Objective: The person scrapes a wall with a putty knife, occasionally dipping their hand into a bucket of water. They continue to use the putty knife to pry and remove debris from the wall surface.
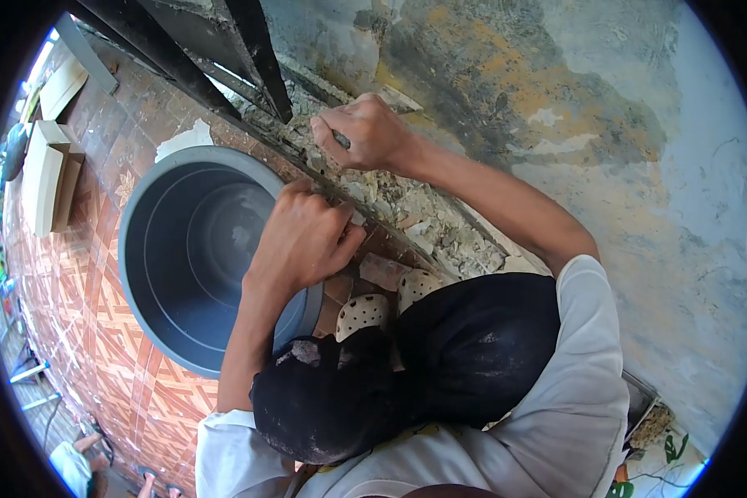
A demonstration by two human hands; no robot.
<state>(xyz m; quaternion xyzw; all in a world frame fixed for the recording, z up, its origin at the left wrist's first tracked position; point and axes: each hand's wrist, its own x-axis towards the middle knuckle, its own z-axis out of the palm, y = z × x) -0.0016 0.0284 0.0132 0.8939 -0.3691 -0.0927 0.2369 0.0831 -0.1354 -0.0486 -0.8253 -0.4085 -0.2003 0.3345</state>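
Note:
My left hand [303, 236] is closed, its fingers curled down at the near edge of a rubble-filled ledge [407, 199]. Its fingertips are hidden, so whatever they hold cannot be made out. Just above the broken plaster and stone chips, close to the wall, my right hand [365, 133] has its fingers bent in toward the thumb. Anything in that grip is too small or covered to name. A large grey-blue plastic tub [153, 274] stands on the floor beside my left forearm, with pale dust on its bottom.
Dark metal bars [261, 58] rise at the ledge's far end. The wall [556, 100] on the right has peeling, stained paint. A brick piece [383, 270] lies near my spotted clogs [363, 315]. Cream boxes [50, 178] sit on the patterned tile floor [100, 290]; another person [75, 469] is at lower left.

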